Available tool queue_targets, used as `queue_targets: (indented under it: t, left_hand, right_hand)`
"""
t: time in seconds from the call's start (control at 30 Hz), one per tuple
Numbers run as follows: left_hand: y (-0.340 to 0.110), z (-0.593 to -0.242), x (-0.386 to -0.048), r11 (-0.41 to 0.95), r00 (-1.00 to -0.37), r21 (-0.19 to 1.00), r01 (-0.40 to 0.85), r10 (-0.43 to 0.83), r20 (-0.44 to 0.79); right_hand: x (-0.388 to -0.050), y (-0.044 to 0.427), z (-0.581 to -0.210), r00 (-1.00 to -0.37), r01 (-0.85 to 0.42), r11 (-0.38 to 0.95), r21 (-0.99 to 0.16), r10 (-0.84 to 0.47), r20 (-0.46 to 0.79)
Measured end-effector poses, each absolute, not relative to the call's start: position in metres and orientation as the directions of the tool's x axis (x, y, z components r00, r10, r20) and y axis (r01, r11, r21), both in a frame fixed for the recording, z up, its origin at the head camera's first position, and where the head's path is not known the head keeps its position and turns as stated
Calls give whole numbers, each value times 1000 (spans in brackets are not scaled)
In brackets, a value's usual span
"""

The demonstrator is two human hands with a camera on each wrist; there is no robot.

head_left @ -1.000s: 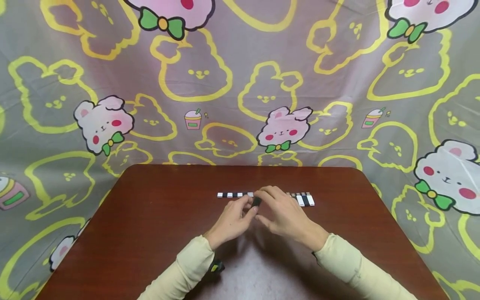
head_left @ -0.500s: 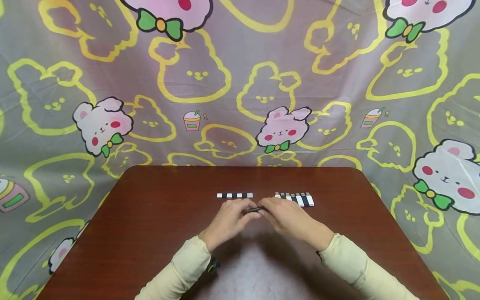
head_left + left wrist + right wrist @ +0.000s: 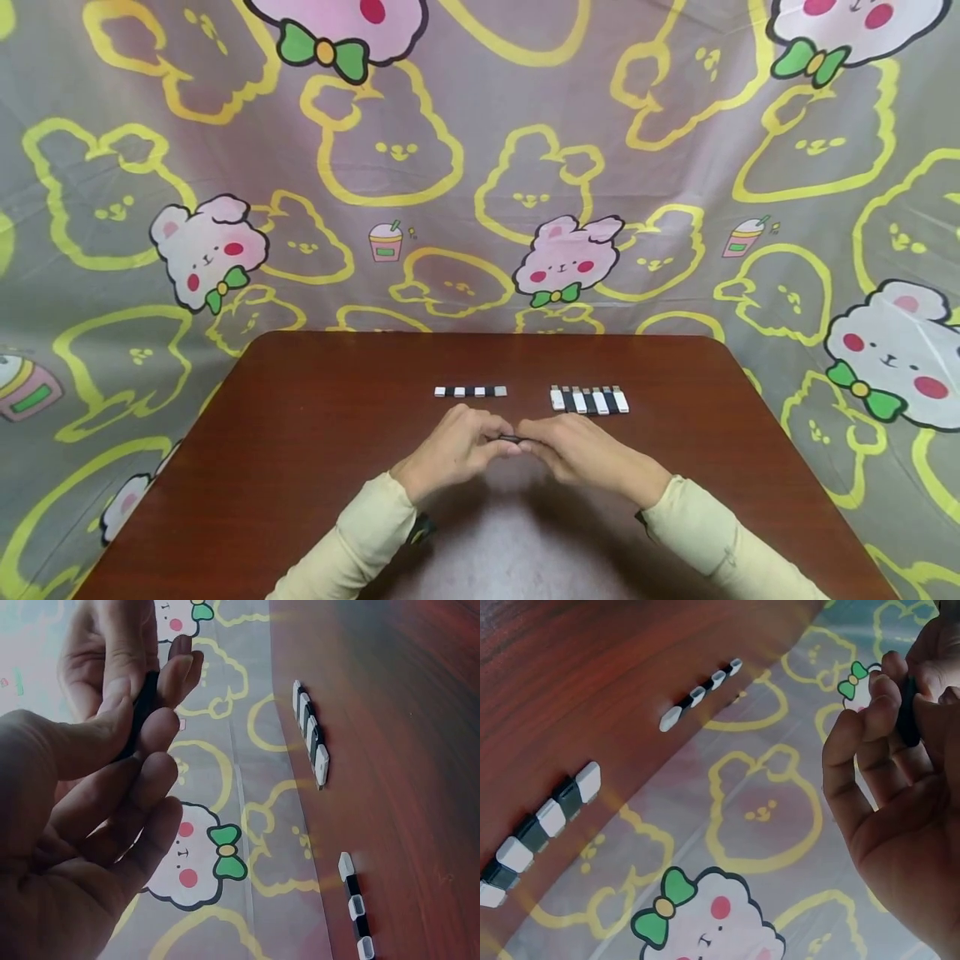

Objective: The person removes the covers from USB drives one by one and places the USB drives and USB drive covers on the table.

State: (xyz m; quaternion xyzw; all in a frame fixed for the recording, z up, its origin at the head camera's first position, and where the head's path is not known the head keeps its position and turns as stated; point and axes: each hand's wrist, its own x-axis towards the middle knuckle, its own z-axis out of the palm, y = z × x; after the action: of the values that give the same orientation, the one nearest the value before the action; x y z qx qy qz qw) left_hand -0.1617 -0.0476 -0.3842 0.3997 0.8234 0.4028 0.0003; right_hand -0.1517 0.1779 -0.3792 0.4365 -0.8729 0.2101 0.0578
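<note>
Both hands meet over the middle of the table, around one small black USB flash drive [image 3: 512, 438]. My left hand [image 3: 450, 446] pinches its left end between thumb and fingers. From the other side, my right hand [image 3: 592, 450] pinches the right end. Both wrist views show the black stick [image 3: 144, 705] partly covered by the fingers, so I cannot tell whether its cap is on. Beyond the right hand lies a row of alternating white and black USB flash drives [image 3: 589, 402], metal plugs pointing away. Beyond the left hand is a row of small white and black caps [image 3: 470, 392].
The brown wooden table [image 3: 315, 467] stretches out on both sides of the arms. A grey cloth [image 3: 442, 208] with cartoon rabbits hangs behind its far edge. A gap separates the cap row from the drive row.
Both hands have drawn back towards the body with the black flash drive, turning it level. The right hand has come off the drive row, which now shows whole.
</note>
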Motion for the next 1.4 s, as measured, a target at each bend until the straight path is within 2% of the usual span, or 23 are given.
queue_targets:
  t: [0.23, 0.3, 0.43, 0.5, 0.63, 0.73, 0.93, 1.03, 1.2, 1.4]
  left_hand:
    - [-51, -383, -165, 342, -614, 598, 725, 715, 335]
    - [-54, -383, -167, 353, -617, 584, 731, 708, 344]
    - [-61, -383, -172, 408, -681, 595, 692, 643, 350]
    - [-64, -384, -174, 433, -710, 600, 673, 605, 361]
    - [-64, -388, -176, 480, -707, 535, 695, 591, 388]
    - [-62, -392, -175, 512, -701, 488, 707, 603, 381]
    - [-60, -398, -172, 564, -693, 403, 721, 587, 418]
    - [-61, -399, -171, 582, -701, 390, 713, 585, 408]
    - [-62, -401, -170, 606, -708, 365, 706, 603, 369]
    - [-66, -402, -169, 592, -711, 395, 702, 613, 346]
  right_hand:
    - [-154, 183, -378, -588, -794, 483, -370, -763, 268]
    - [-155, 188, -377, -596, -782, 490, -385, -769, 231]
    - [-159, 202, -378, -652, -719, 547, -429, -745, 144]
    - [-163, 206, -379, -688, -688, 576, -441, -711, 145]
    - [-173, 208, -382, -746, -650, 601, -465, -622, 238]
    - [-179, 208, -381, -767, -635, 599, -489, -566, 303]
    - [-199, 208, -374, -845, -535, 653, -537, -402, 352]
    - [-212, 207, -373, -894, -448, 688, -571, -318, 317]
    - [-231, 204, -379, -961, -275, 747, -605, -219, 168]
    - [-250, 204, -396, -992, -115, 783, -611, -120, 34]
